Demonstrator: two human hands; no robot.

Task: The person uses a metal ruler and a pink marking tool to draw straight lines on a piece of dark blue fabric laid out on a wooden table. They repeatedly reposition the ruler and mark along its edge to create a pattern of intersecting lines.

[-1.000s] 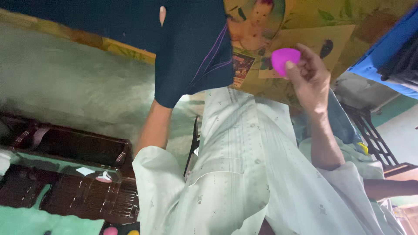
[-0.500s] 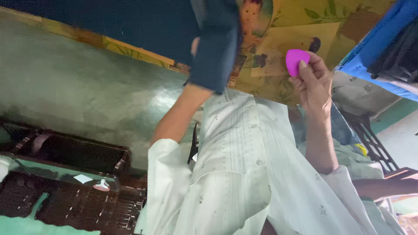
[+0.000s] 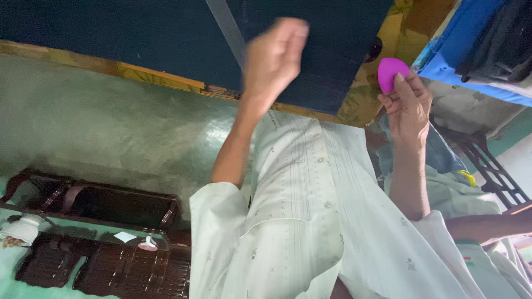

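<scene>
**Right hand pinching a pink sponge, left hand raised in a loose fist**

The right hand (image 3: 407, 105) is gripping a pink sponge (image 3: 390, 72), a teardrop-shaped piece, between thumb and fingertips. The sponge is sitting at the top of the hand, up near a yellow patterned cloth (image 3: 366, 105) and just left of a blue shelf edge (image 3: 454, 66).

The left hand (image 3: 272, 58) is lifted in front of a dark blue cloth (image 3: 138, 33). It is blurred by motion; the fingers are curling inward as a loose fist, and nothing is showing inside it.

Both forearms are coming out of wide pale sleeves (image 3: 221, 221). A pale shirt (image 3: 299, 182) with fine pleats and small buttons is lying between the arms, spreading down toward the lower edge of the view.

To the left, a green floor (image 3: 111, 133) is running under the dark cloth. A dark wooden tray (image 3: 94, 199) is resting there, with a second dark woven piece (image 3: 127, 271) just below it. A small white and pink object (image 3: 147, 243) is sitting between them.
</scene>
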